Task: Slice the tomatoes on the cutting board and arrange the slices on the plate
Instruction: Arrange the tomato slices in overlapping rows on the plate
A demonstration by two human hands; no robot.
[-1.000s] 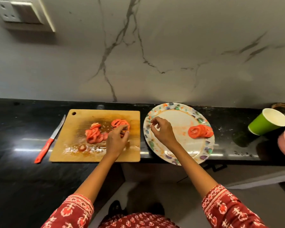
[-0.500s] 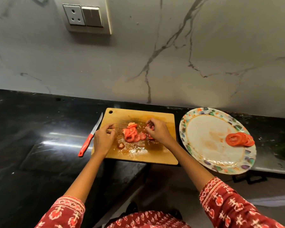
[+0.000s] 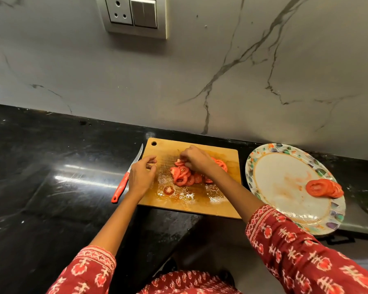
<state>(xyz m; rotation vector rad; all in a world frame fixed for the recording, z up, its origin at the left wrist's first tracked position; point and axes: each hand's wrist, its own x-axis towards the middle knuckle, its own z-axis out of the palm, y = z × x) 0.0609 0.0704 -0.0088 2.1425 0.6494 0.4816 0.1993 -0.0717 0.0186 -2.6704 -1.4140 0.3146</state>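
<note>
Pile of tomato slices [image 3: 183, 174] at centre of frame, on wet wooden cutting board [image 3: 225, 162]; one end piece [image 3: 168, 190] apart, lower left of pile. Right hand [image 3: 197, 159] over pile, fingertips pinching slice at pile's top. Left hand [image 3: 141, 177] at board's left edge, fingers loosely curled, holding nothing. Red-handled knife [image 3: 126, 177] on black worktop [image 3: 51, 166] just left of board. Patterned plate [image 3: 285, 179] right of board, few overlapped slices [image 3: 324, 188] near its right rim. Wall socket [image 3: 134, 14] at upper centre.
</note>
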